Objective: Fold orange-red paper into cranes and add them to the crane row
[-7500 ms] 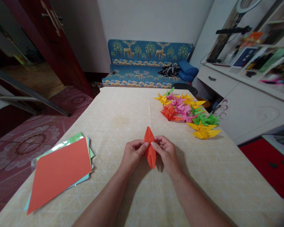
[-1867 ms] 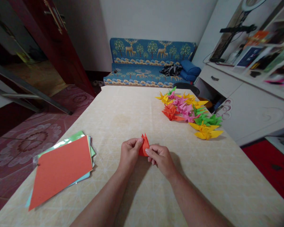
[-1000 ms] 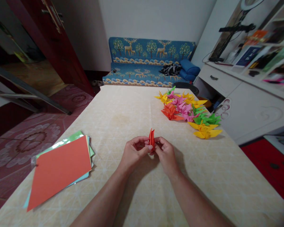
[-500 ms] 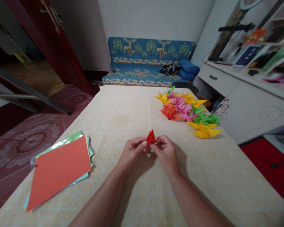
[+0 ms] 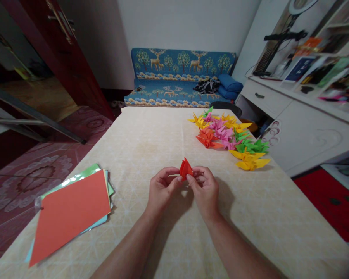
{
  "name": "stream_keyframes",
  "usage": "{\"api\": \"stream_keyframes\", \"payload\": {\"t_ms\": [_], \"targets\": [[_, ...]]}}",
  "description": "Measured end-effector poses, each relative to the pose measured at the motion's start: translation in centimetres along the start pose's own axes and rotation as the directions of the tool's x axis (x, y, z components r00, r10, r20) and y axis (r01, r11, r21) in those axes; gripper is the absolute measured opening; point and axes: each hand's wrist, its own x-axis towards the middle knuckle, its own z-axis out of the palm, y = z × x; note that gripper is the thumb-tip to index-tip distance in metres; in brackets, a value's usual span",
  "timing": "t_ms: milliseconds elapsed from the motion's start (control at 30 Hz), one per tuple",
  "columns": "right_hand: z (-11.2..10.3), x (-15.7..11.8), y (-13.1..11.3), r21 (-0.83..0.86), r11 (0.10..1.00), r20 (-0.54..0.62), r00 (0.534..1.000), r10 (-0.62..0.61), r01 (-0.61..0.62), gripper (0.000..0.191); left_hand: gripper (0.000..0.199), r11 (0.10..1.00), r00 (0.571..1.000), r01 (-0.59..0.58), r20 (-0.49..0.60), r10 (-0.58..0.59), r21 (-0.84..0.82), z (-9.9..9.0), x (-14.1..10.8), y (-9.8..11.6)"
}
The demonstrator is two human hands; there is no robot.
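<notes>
Lying well to the left of the grip, a paper stack (image 5: 72, 215) topped by an orange sheet juts over green and blue layers at the near side of the table (image 5: 145, 128). Nearer the middle, the left hand (image 5: 162, 188) pinches the lower left of an orange fold (image 5: 186, 169), thumb and fingers clamped on it. The fold stands between both hands, points up, apparently just clear of the table. The right hand (image 5: 205, 188) clamps the lower right, thumb to the front. Seconds ago a long, flat diamond, the paper is now doubled into a compact wedge, and it has just turned from a thin edge to a broader face, which suggests its layers are being sorted and the folding is well along. Beyond the grip, to its right, paper birds (image 5: 223, 133) cluster, orange, pink, yellow and green.
</notes>
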Motion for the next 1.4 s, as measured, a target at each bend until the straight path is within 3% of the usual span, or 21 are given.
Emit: {"api": "stream_keyframes", "payload": {"t_ms": [200,433,667,833,1033,1400], "targets": [[0.1,-0.1,-0.1,-0.027,0.996,-0.023,0.996,-0.085,0.084,0.012,0.023,1.0,1.0,0.03,-0.001,-0.03,-0.01,0.1,0.0,-0.2],[-0.1,-0.1,-0.4,-0.014,0.972,0.009,0.972,-0.234,0.234,0.007,0.013,0.997,0.997,-0.078,-0.006,0.078,0.023,-0.1,0.2,0.0],[-0.3,-0.1,-1.0,-0.033,0.964,0.05,0.964,-0.262,0.263,0.005,0.01,0.973,0.975,-0.219,0.044,0.217,0.077,-0.4,0.2,0.3],[-0.4,-0.2,-1.1,-0.011,0.961,0.054,0.959,-0.277,0.277,0.006,0.011,0.93,0.956,-0.29,0.102,0.274,0.225,-0.4,-0.1,0.7],[0.0,-0.4,-0.6,0.103,0.97,-0.043,0.975,-0.217,0.22,0.018,0.011,0.92,0.954,-0.3,0.066,0.293,0.251,-0.2,-0.1,0.6],[-0.5,-0.3,-1.0,-0.064,0.931,0.01,0.933,-0.36,0.36,0.008,0.015,0.89,0.929,-0.369,0.082,0.36,0.269,-0.5,0.1,0.2]]}}
